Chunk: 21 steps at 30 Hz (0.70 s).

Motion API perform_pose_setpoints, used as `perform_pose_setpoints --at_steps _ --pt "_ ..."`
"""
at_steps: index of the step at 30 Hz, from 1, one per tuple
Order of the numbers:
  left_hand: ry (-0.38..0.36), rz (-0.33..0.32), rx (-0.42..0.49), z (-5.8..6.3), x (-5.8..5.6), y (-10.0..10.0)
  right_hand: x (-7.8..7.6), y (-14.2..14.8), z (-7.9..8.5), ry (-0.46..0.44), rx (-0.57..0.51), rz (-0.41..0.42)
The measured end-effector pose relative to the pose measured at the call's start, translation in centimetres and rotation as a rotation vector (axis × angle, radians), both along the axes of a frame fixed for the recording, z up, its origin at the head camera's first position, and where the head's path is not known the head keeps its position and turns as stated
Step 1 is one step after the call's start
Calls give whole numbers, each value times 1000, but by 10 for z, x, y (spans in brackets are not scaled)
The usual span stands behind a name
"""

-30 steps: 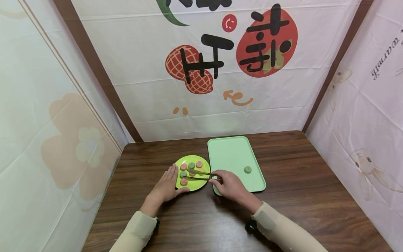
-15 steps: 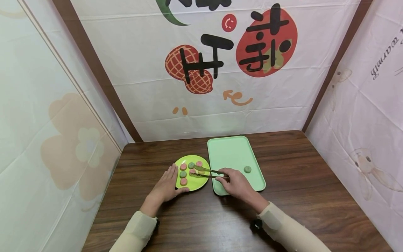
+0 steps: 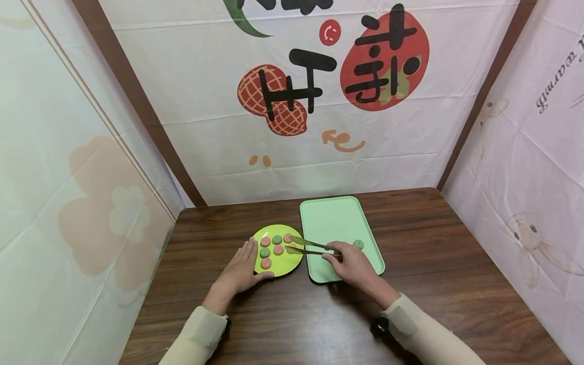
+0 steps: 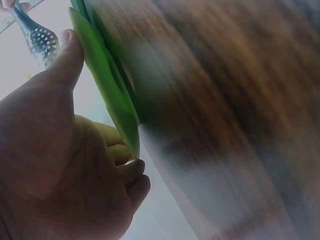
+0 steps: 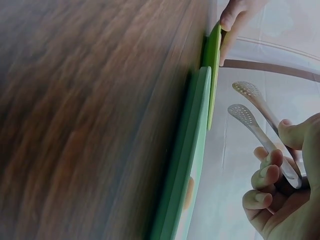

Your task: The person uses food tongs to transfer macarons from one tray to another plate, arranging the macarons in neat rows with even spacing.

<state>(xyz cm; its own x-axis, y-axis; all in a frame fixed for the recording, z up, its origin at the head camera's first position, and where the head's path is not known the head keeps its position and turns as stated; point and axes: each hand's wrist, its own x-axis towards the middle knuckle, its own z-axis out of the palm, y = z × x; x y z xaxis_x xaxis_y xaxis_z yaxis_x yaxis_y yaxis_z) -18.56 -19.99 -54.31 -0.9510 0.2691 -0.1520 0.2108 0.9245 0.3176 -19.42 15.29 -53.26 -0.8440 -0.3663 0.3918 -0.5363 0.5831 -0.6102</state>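
In the head view, a yellow-green plate [image 3: 285,266] bears several pink and green macarons [image 3: 279,249]. My left hand [image 3: 238,267] rests at the plate's left rim, fingers extended along it and thumb spread at the near edge. In the left wrist view the thumb and fingertips touch the plate's edge [image 4: 112,87]. My right hand [image 3: 351,262] grips metal tongs [image 3: 315,243] with perforated ends. The tongs' tips stand apart over the plate's right side, around a pale macaron partly hidden by them. In the right wrist view nothing shows between the tongs' ends [image 5: 245,114].
A pale green tray [image 3: 330,218] lies right beside the plate, with one green macaron [image 3: 359,245] at its right side, just behind my right hand. The dark wooden table [image 3: 292,324] meets a printed cloth wall [image 3: 219,167] at the back.
My right hand has moved to the right with the tongs. Their tips have shifted from the plate's left and middle to its right side. My left hand stays at the rim.
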Motion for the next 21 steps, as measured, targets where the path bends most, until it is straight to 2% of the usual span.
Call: perform_pose_setpoints --at_steps 5,13,21 --pt "-2 -3 -11 0 -1 -1 1 8 1 1 -1 -22" --pt "1 0 -2 1 -1 -1 0 22 -2 58 -17 -53" --pt "-4 0 -8 0 -1 -1 3 33 -2 32 -9 -79"
